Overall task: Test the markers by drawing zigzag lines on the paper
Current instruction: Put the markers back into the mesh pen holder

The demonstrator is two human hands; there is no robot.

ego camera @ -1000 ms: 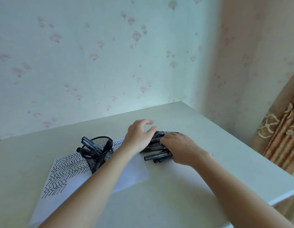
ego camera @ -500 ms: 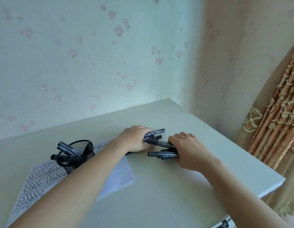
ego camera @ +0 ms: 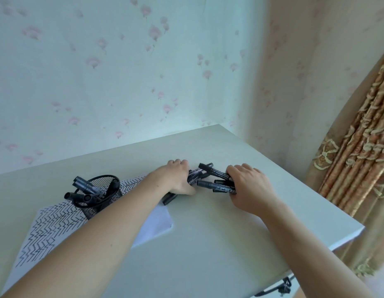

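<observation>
Several black markers lie in a loose pile on the table between my two hands. My left hand grips a bunch of them, fingers curled over the pile. My right hand curls around other markers from the right side. A white paper covered with black zigzag lines lies to the left, partly under my left forearm. On the paper stands a black mesh cup holding several more markers.
The pale table ends at an edge on the right and front right. A patterned curtain hangs to the right. The wallpapered wall stands close behind the table.
Both hands closed in on the marker pile and now grip markers. The pile is bunched up between them. The camera tilted and shifted slightly.
</observation>
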